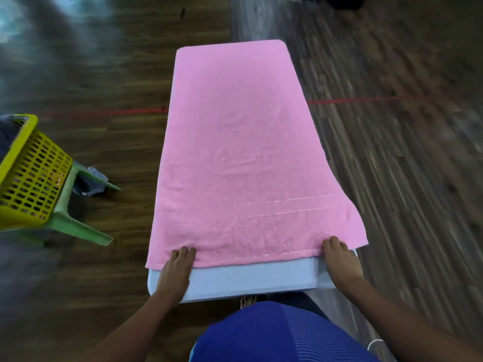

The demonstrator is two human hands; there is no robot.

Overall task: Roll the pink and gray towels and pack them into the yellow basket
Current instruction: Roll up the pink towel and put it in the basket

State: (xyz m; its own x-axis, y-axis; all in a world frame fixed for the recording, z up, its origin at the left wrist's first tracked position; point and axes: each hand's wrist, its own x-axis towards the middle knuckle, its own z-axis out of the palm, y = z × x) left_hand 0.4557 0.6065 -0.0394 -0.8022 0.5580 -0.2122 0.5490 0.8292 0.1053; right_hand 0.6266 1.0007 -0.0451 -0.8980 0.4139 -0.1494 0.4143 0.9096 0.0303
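Both hands, left hand (175,270) and right hand (339,259), press flat with fingers extended on the near hem of the pink towel (240,142), spread across centre frame. I judge it soft, light, limp; grip both near corners. Yellow basket (31,168): left edge.

Indoor room, likely home: dark wood-plank floor (392,126), green plastic stool (78,223), small white table (251,280).

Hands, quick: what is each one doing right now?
Left hand: open, fingers flat on the near edge of the pink towel, gripping nothing.
Right hand: fingers curled at the same edge; grip cannot be told.
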